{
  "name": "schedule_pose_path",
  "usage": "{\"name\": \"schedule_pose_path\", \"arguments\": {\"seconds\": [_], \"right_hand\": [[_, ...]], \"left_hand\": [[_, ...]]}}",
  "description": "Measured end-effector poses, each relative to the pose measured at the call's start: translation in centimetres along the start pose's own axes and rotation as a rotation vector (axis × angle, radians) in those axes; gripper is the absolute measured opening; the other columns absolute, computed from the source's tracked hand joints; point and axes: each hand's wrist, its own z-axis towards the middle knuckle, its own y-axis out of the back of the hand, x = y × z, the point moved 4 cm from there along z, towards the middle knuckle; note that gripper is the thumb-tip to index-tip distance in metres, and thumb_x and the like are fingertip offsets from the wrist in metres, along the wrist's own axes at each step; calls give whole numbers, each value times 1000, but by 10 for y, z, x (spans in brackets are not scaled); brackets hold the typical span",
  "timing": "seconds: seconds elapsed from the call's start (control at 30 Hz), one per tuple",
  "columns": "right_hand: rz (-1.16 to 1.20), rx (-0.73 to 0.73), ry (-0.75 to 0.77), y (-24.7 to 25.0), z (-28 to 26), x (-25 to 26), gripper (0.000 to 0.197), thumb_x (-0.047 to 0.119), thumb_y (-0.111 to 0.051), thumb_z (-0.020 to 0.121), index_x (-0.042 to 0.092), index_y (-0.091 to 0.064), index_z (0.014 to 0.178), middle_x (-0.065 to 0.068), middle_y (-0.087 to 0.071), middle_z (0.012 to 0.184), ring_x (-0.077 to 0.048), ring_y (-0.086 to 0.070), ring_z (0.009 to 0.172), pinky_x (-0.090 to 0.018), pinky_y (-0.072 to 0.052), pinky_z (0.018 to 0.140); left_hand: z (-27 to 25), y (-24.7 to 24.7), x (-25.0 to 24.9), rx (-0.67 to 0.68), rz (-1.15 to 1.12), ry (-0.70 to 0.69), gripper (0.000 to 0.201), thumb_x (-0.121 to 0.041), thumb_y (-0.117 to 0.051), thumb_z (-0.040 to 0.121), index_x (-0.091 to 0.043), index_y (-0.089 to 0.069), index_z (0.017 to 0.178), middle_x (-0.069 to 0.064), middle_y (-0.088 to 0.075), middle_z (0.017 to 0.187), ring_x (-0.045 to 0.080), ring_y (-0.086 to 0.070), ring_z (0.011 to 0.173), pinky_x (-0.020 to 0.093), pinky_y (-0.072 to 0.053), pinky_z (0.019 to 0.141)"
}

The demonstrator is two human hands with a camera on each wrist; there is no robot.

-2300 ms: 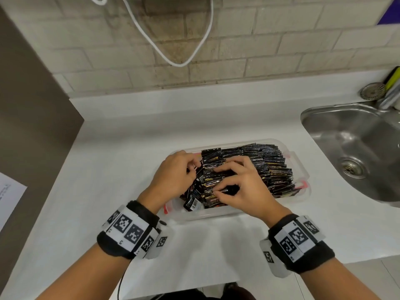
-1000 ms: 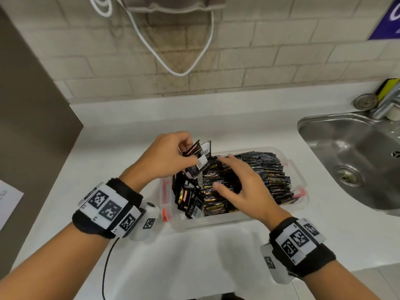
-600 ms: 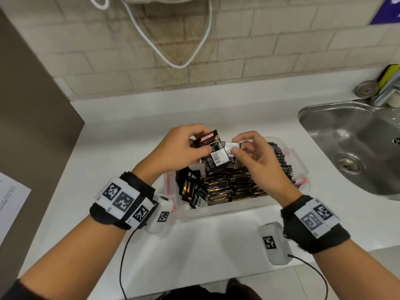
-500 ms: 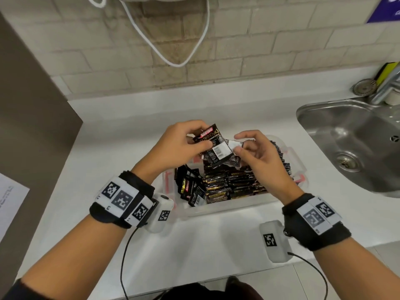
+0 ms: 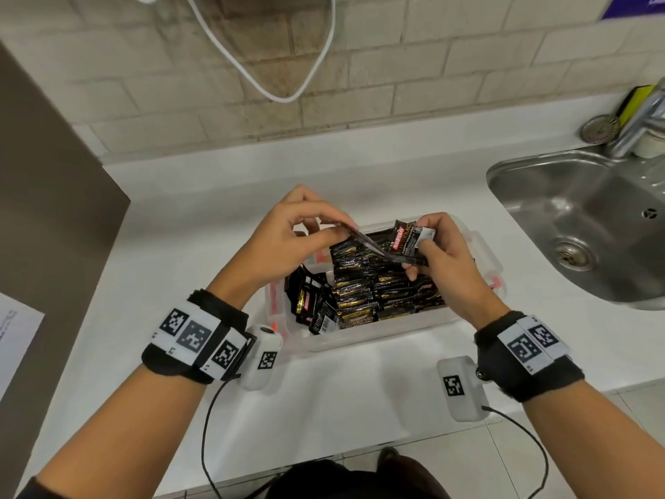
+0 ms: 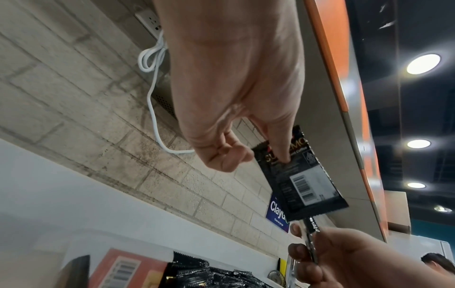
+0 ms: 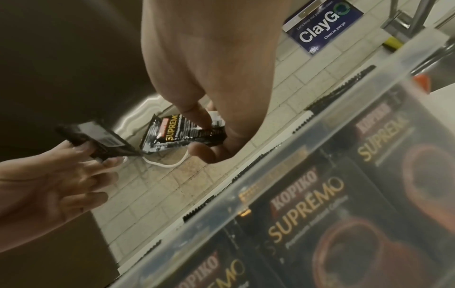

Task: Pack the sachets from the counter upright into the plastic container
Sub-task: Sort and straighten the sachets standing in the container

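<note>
"KOPIKO SUPREMO" on sachets [image 7: 307, 214], "ClayGo" sign [image 7: 322, 27]

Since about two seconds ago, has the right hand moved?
Yes. The right hand has lifted off the packed sachets in the container and now pinches one sachet above them.

Worktop [image 5: 151, 225] is white, smooth, with a raised white ledge along the back. Behind the worktop: wall [image 5: 414, 70] of beige brick-pattern tiles with dark grout. White cable [image 5: 273, 95] loops down the wall from a white socket [image 6: 150, 19] above the worktop. Blue "ClayGo" sign [image 7: 322, 27] on the wall, right of the cable. Stainless sink [image 5: 590, 225] set in the worktop's right end, tap [image 5: 644, 117] at its back corner. Dark brown panel [image 5: 46, 217] stands at the worktop's left end. Pale floor tiles [image 5: 467, 466] below the worktop's front edge. Round ceiling lights [image 6: 423, 64] overhead, dark ceiling.
</note>
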Motion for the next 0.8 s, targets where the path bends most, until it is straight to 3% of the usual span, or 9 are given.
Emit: {"name": "schedule_pose_path", "arguments": {"seconds": [0.1, 0.17, 0.23, 0.43, 0.53, 0.6, 0.67, 0.73, 0.8], "right_hand": [[33, -24, -15, 3, 2, 0, 19, 6, -37, 97, 22, -47, 94, 9, -65, 76, -17, -55, 60, -27, -48, 53], [61, -35, -33, 4, 3, 0, 12, 11, -42, 92, 22, -47, 92, 10, -65, 76, -17, -56, 61, -27, -49, 54], [75, -39, -35, 5, 3, 1, 9, 14, -44, 88, 22, -46, 91, 10, -65, 75, -16, -56, 61, -29, -48, 55], [67, -62, -2, 6, 2, -1, 12, 11, -43, 91, 23, -44, 91, 10, -61, 71, -16, -51, 55, -30, -45, 55], [65, -69, 7, 6, 1, -3, 9, 15, -45, 89, 24, -45, 91, 11, -62, 75, -16, -52, 54, -29, -47, 54], [62, -73, 12, 6, 1, -4, 9, 16, -46, 89, 25, -46, 90, 8, -62, 78, -16, -53, 55, -29, -49, 55], [50, -78, 17, 7, 0, -4, 9, 16, -47, 89, 25, -47, 90, 5, -61, 81, -16, -56, 57, -29, -50, 56], [36, -89, 21, 7, 1, -4, 10, 18, -49, 89, 27, -49, 89, 0, -60, 88, -16, -59, 61, -29, -51, 56], [33, -95, 22, 6, 1, -3, 13, 19, -51, 87, 32, -52, 87, -7, -55, 95, -15, -61, 67, -27, -53, 57]], "left_hand": [[-3, 1, 2, 35, -3, -9, 34, -9, -70, 91, -42, -78, 95, -6, -51, 99, 20, -49, 81, 28, -49, 73], [-6, -1, 3, 107, -41, -5, 43, 3, -61, 94, -36, -79, 97, -10, -66, 94, 24, -54, 72, 21, -46, 64], [-9, -4, 2, 167, -72, 28, 42, 7, -56, 92, -29, -78, 96, -1, -74, 93, 22, -62, 68, 21, -47, 59], [-15, -10, 7, 295, -192, 141, 33, 3, -57, 77, -2, -71, 107, 16, -70, 112, 47, -61, 102, 50, -59, 78], [-13, -14, 11, 233, -118, 177, 18, -1, -68, 89, -10, -75, 104, 7, -72, 107, 39, -66, 95, 38, -61, 74], [-12, -17, 14, 225, 8, 155, 21, 0, -68, 91, -18, -76, 101, -3, -73, 105, 32, -68, 88, 39, -62, 71], [-13, -21, 15, 275, 55, 107, 27, -3, -68, 91, -25, -73, 105, -15, -71, 100, 17, -66, 83, 30, -58, 67], [-14, -26, 17, 312, 97, 93, 35, -7, -70, 90, -32, -65, 114, -21, -62, 82, 5, -55, 73, 16, -45, 65], [-13, -30, 20, 334, 157, 103, 41, -9, -73, 88, -33, -57, 118, -17, -55, 68, 8, -50, 68, 17, -42, 66]]}}
